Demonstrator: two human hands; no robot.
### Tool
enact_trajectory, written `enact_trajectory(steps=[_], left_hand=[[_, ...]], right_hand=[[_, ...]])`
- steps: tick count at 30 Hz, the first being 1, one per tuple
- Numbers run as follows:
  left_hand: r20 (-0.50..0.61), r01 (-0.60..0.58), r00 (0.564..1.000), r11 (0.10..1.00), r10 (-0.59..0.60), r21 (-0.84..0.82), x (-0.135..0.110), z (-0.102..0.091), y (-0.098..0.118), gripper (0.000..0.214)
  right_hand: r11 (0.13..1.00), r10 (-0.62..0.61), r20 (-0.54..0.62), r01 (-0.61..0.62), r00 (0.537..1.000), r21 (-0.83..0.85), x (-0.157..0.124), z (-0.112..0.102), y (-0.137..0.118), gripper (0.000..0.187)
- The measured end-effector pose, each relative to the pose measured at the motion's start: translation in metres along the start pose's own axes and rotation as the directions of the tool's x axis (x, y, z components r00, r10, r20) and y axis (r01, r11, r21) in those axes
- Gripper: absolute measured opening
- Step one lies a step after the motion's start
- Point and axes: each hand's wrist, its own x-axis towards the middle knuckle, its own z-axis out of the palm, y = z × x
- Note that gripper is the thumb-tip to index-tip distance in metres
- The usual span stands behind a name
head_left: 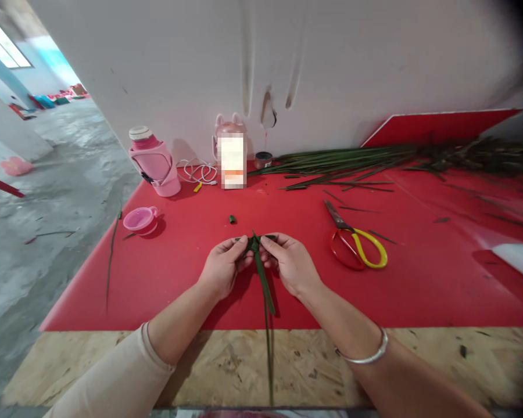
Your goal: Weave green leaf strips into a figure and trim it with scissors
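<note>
My left hand [223,266] and my right hand [287,260] meet over the red table cover [178,278], both pinched on a folded green leaf strip [261,278]. The folded knot sits between my fingertips, and two long tails of the strip run back toward me over the chipboard table edge. A small cut piece of green leaf [232,219] lies just beyond my hands. Scissors with one red and one yellow handle [357,244] rest to the right of my right hand.
A pile of long green leaves [375,159] lies along the back right by the wall. At the back left stand a pink bottle [153,161], a white cable [198,172], a pink-lidded container [232,154] and a small dark jar [263,159]. A pink cup [140,220] sits near the left edge.
</note>
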Motion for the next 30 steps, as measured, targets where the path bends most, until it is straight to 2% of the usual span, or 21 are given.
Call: enact_trajectory(steps=[6, 11, 17, 23, 27, 30], left_hand=[[-0.035, 0.001, 0.999, 0.998, -0.003, -0.059, -0.001, 0.003, -0.001, 0.013], [-0.035, -0.040, 0.999, 0.999, 0.040, -0.012, 0.000, 0.002, -0.005, 0.020], [-0.019, -0.071, 0.997, 0.997, 0.071, -0.008, -0.002, 0.003, -0.005, 0.026], [-0.027, -0.073, 0.997, 0.996, 0.072, -0.055, 0.000, 0.002, 0.002, 0.021], [0.095, -0.011, 0.995, 0.998, 0.017, -0.061, 0.003, -0.005, 0.002, 0.030], [0.200, -0.026, 0.979, 0.999, 0.032, -0.034, 0.004, -0.008, 0.001, 0.040]], right_hand=[[0.979, 0.131, 0.024, -0.133, 0.991, 0.157, 0.001, 0.002, 0.001, 0.025], [0.956, 0.192, 0.047, -0.198, 0.980, 0.217, 0.002, 0.004, 0.002, 0.023], [0.959, 0.177, 0.052, -0.184, 0.983, 0.218, 0.003, 0.003, 0.003, 0.025], [0.973, 0.132, 0.089, -0.146, 0.987, 0.178, 0.002, 0.002, 0.002, 0.026], [0.978, 0.116, 0.119, -0.134, 0.986, 0.160, 0.003, 0.002, 0.001, 0.025], [0.979, 0.121, 0.127, -0.139, 0.985, 0.149, 0.003, 0.001, 0.001, 0.025]])
